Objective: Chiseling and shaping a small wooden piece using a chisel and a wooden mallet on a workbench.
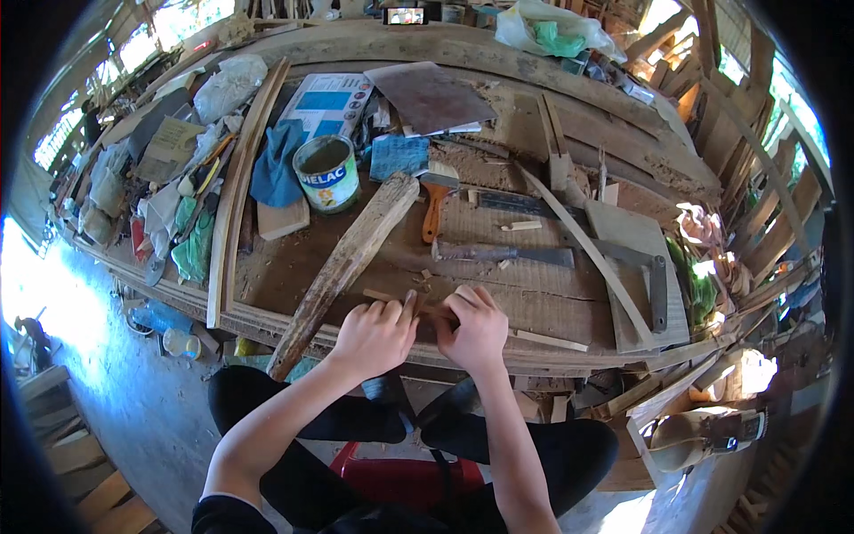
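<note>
My left hand [375, 336] and my right hand [478, 327] are close together at the near edge of a wooden workbench [436, 343]. The fingers of both are curled in around something small and brownish between them, mostly hidden, so I cannot make out what it is. Wood chips [423, 285] lie just beyond the fingertips. A long rough wooden stick [342, 258] slants past my left hand, overhanging the bench edge. Beyond my right hand lies a chisel [544, 256] with a worn handle. A thin wood strip [553, 341] rests to the right of that hand.
Farther back are an open paint tin [327, 189], a blue cloth [278, 165] and an orange-handled brush [432, 209]. At right, a long slat [592, 254] crosses near a dark carpenter's square [659, 294]. Bags and tools [173, 169] crowd the left side. My knees are under the edge.
</note>
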Demonstrator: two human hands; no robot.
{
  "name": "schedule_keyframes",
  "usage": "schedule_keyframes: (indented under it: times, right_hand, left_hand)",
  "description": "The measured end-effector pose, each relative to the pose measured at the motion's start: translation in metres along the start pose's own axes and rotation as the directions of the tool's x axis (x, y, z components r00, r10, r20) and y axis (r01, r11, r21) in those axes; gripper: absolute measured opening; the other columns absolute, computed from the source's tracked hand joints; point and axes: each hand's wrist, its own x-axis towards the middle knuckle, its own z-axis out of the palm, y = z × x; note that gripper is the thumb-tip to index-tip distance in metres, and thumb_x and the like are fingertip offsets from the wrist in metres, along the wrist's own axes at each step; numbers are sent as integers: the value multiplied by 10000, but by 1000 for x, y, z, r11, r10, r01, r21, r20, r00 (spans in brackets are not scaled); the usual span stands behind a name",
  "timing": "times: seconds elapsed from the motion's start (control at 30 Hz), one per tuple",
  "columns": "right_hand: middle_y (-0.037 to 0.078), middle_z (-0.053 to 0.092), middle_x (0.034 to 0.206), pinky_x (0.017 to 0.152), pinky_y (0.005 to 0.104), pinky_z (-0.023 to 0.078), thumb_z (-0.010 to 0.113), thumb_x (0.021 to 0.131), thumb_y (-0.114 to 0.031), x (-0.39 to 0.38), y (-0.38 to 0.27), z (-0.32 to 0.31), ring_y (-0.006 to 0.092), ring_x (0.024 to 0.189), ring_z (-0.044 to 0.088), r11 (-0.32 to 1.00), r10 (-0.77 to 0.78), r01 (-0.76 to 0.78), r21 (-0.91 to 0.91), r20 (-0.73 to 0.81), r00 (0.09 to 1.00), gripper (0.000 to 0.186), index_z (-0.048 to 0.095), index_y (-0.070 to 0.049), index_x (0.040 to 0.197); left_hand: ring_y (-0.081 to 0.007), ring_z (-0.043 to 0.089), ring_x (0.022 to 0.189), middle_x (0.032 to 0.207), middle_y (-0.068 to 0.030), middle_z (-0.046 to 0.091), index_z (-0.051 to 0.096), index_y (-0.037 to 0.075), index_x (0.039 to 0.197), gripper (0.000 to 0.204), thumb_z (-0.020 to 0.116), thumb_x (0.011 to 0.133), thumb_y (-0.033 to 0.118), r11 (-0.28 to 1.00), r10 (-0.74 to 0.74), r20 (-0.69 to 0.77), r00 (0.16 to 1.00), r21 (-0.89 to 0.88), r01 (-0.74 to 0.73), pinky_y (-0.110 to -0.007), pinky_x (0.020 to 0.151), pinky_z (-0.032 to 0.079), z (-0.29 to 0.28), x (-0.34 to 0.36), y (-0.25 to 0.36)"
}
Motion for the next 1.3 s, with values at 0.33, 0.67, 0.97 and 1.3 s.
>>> schedule_keyframes:
  times: [0.33,0.67,0.97,1.3]
  right_hand:
    - [37,588,780,625,386,492,716,646,-99,-2,-4,1,271,746,587,1000,-1,1,13,-2,1000,125,604,-113,700]
    - [34,570,766,634,389,491,712,629,-85,-4,-9,6,273,743,587,998,-37,35,-54,-40,998,147,587,-116,699]
    - [34,573,778,626,384,500,714,635,-110,-1,-10,5,273,757,593,999,24,-24,-27,12,1000,146,585,-117,702]
    - [40,576,776,619,395,500,708,638,-95,0,-14,6,274,764,595,996,44,-45,-77,-24,999,145,575,-114,693]
  left_hand:
    - [-245,617,644,679,-82,625,707,-29,1044,369,549,902,273,998,-18,-39,999,61,21,-373,572,491,5,17,-3]
    - [-249,590,690,711,-89,608,718,-31,1003,350,584,857,258,997,-59,-146,987,48,67,-383,671,468,14,15,-2]
    - [-234,579,617,654,-81,580,712,-39,1010,330,598,846,225,999,-37,-148,988,4,38,-353,619,465,20,22,-9]
    - [-237,597,613,630,-82,579,712,-54,1031,353,597,859,232,999,-22,-139,990,22,25,-359,622,479,19,21,-8]
